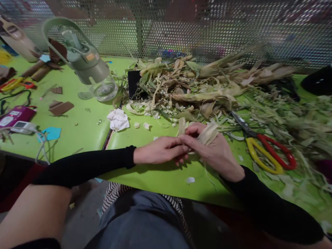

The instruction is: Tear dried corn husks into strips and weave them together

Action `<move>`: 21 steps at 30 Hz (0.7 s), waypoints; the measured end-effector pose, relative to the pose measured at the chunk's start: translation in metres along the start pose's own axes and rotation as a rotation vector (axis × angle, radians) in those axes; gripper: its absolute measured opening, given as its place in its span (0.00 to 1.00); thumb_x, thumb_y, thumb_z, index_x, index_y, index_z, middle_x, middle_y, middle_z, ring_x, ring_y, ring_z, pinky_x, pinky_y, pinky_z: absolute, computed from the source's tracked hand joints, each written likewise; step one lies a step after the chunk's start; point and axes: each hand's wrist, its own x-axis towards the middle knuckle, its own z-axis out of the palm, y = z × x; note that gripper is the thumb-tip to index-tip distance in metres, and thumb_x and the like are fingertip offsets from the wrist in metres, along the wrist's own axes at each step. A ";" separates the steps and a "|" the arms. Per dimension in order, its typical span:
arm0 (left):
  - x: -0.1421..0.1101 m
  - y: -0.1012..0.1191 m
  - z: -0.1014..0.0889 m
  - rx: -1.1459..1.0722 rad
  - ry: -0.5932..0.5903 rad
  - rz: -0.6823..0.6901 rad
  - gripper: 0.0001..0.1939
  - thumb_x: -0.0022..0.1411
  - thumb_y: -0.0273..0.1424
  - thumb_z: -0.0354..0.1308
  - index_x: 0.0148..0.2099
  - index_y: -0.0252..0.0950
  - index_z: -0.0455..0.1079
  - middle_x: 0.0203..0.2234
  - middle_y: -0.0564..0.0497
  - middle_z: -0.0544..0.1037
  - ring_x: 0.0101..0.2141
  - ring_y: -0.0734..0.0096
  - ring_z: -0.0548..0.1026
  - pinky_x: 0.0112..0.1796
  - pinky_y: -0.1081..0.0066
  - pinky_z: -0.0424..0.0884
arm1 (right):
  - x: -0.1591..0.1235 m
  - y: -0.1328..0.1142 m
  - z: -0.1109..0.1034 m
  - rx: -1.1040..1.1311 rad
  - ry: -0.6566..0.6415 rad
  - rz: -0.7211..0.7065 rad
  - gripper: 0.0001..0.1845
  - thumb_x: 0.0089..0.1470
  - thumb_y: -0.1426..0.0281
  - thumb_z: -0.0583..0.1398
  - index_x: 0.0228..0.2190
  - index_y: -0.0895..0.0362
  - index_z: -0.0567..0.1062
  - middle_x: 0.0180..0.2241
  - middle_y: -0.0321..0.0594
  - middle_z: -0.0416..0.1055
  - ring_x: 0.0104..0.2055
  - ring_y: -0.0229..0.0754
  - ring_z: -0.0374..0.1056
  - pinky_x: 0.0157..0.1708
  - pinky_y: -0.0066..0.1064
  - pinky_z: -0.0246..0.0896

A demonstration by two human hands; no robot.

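Note:
My left hand [164,148] and my right hand [214,148] meet over the front of the green table [153,178]. Both are closed, fingertips together, on a pale strip of corn husk [208,134]. One end of the husk sticks up between the hands, and another fans out over my right hand. A thin fibre trails down below the right hand. Where exactly the left fingers pinch is partly hidden. Right of my right hand lie scissors [264,148] with one yellow and one red handle, blades pointing away from me.
Behind the hands a heap of dry corn husks [202,97] spreads along a perforated metal screen [116,34]. Husk scraps cover the right side. Leftward stand a green-lidded water bottle [90,65], a crumpled white tissue [118,120], a purple device [17,117] with a cable, and a hammer [38,67].

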 end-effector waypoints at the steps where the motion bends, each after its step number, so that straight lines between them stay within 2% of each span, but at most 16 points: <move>1: 0.000 0.000 0.000 0.019 0.006 0.002 0.14 0.73 0.35 0.50 0.37 0.32 0.68 0.29 0.52 0.74 0.29 0.79 0.72 0.36 0.72 0.74 | -0.001 0.000 0.001 0.039 0.008 0.028 0.15 0.54 0.57 0.67 0.26 0.55 0.74 0.26 0.35 0.70 0.27 0.38 0.65 0.27 0.31 0.64; 5: -0.002 -0.001 0.004 0.070 -0.068 -0.021 0.15 0.73 0.35 0.51 0.36 0.31 0.70 0.30 0.50 0.76 0.31 0.79 0.74 0.37 0.74 0.73 | -0.007 -0.002 0.006 0.164 0.028 0.110 0.16 0.53 0.57 0.68 0.29 0.54 0.72 0.23 0.32 0.67 0.22 0.35 0.63 0.20 0.28 0.59; 8: -0.002 -0.003 0.008 -0.026 -0.119 -0.062 0.14 0.72 0.34 0.53 0.36 0.30 0.72 0.32 0.49 0.78 0.32 0.79 0.74 0.40 0.73 0.73 | -0.011 -0.003 0.009 0.198 -0.024 0.169 0.17 0.55 0.55 0.67 0.30 0.54 0.71 0.19 0.29 0.64 0.18 0.34 0.61 0.17 0.27 0.56; 10: 0.000 -0.003 0.009 -0.152 -0.070 -0.067 0.14 0.71 0.35 0.55 0.37 0.30 0.72 0.32 0.50 0.78 0.31 0.79 0.74 0.41 0.72 0.74 | -0.010 -0.002 0.007 0.197 -0.005 0.174 0.18 0.57 0.52 0.65 0.34 0.53 0.73 0.20 0.29 0.65 0.18 0.34 0.62 0.17 0.27 0.57; 13: 0.005 -0.003 0.005 -0.338 0.097 -0.042 0.15 0.71 0.37 0.55 0.37 0.30 0.71 0.30 0.50 0.78 0.30 0.79 0.74 0.41 0.71 0.73 | -0.004 -0.001 0.000 0.102 0.092 0.092 0.21 0.59 0.50 0.63 0.42 0.54 0.76 0.30 0.35 0.74 0.25 0.36 0.69 0.24 0.29 0.66; 15: 0.008 -0.003 0.000 -0.420 0.188 -0.033 0.16 0.71 0.37 0.54 0.36 0.30 0.71 0.30 0.49 0.78 0.30 0.79 0.74 0.40 0.71 0.73 | 0.000 0.001 -0.003 -0.020 0.122 0.019 0.18 0.60 0.53 0.63 0.41 0.55 0.79 0.36 0.40 0.77 0.34 0.41 0.74 0.34 0.34 0.71; 18: 0.011 -0.004 -0.005 -0.523 0.252 -0.021 0.14 0.71 0.37 0.55 0.37 0.31 0.68 0.29 0.49 0.78 0.28 0.79 0.73 0.36 0.73 0.71 | 0.003 0.005 -0.004 -0.159 0.140 -0.091 0.14 0.62 0.57 0.62 0.36 0.54 0.81 0.40 0.44 0.79 0.44 0.47 0.75 0.47 0.40 0.71; 21: 0.011 -0.005 -0.006 -0.591 0.289 -0.009 0.08 0.72 0.33 0.53 0.43 0.33 0.64 0.29 0.50 0.78 0.28 0.79 0.74 0.35 0.73 0.71 | 0.004 0.011 -0.002 -0.202 0.133 -0.115 0.14 0.63 0.58 0.60 0.40 0.54 0.81 0.42 0.44 0.79 0.44 0.47 0.74 0.46 0.40 0.70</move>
